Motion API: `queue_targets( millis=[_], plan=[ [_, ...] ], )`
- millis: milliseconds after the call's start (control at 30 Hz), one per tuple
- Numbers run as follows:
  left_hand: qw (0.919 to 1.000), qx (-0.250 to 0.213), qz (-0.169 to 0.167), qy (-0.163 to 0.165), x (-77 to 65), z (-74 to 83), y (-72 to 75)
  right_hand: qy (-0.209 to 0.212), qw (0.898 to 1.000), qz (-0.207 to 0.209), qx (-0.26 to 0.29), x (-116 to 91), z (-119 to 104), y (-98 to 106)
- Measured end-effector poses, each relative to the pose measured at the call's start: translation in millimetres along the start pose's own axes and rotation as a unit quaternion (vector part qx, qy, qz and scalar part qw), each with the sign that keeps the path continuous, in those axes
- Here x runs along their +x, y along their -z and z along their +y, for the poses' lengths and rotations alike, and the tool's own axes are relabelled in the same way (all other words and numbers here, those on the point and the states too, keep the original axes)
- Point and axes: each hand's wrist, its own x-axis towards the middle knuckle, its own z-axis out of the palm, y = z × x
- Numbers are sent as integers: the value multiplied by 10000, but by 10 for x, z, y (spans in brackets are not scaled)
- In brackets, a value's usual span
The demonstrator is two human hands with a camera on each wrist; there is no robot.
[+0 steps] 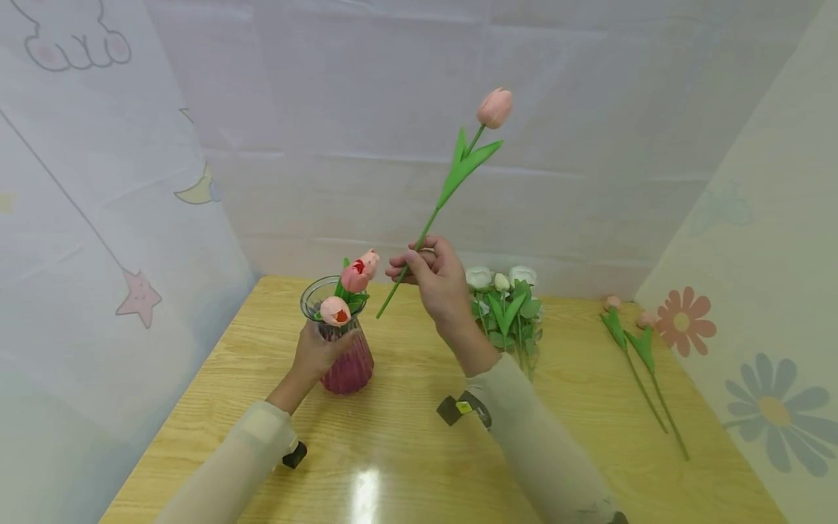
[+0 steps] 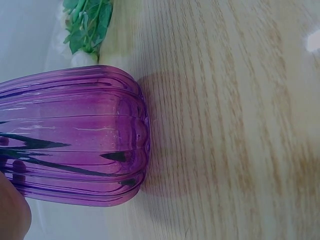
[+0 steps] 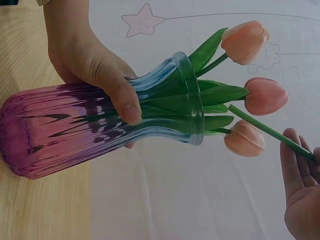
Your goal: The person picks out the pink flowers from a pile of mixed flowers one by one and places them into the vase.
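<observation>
A ribbed glass vase (image 1: 348,367), blue at the rim and purple-pink below, stands on the table with several tulips (image 3: 266,96) in it. My left hand (image 1: 317,355) grips the vase around its neck, thumb across the front in the right wrist view. Up and to the right of the vase, my right hand (image 1: 440,280) pinches the green stem of a pink tulip (image 1: 495,109) between thumb and fingers. Its bloom points up and away; the bare stem end hangs close to the vase's mouth. In the left wrist view the purple vase base (image 2: 115,135) rests on the wood.
White roses (image 1: 500,291) with green leaves lie behind the right forearm, partly hidden by it. Two pink tulips (image 1: 628,349) lie at the table's right side. Printed cloth walls (image 1: 393,145) enclose the wooden table (image 1: 406,444) at the back and both sides.
</observation>
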Motion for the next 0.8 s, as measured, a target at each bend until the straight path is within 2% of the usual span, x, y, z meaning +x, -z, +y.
queue_targets(
  millis=[233, 467, 800],
  plan=[
    [10000, 1, -9, 34, -6, 1, 10, 74, 9999, 68, 63, 36, 38, -95],
    [9998, -201, -39, 45, -6, -3, 4, 208, 9997, 100, 83, 65, 76, -179],
    [9999, -121, 23, 8, -2, 1, -11, 217, 9996, 139, 76, 87, 97, -291]
  ],
)
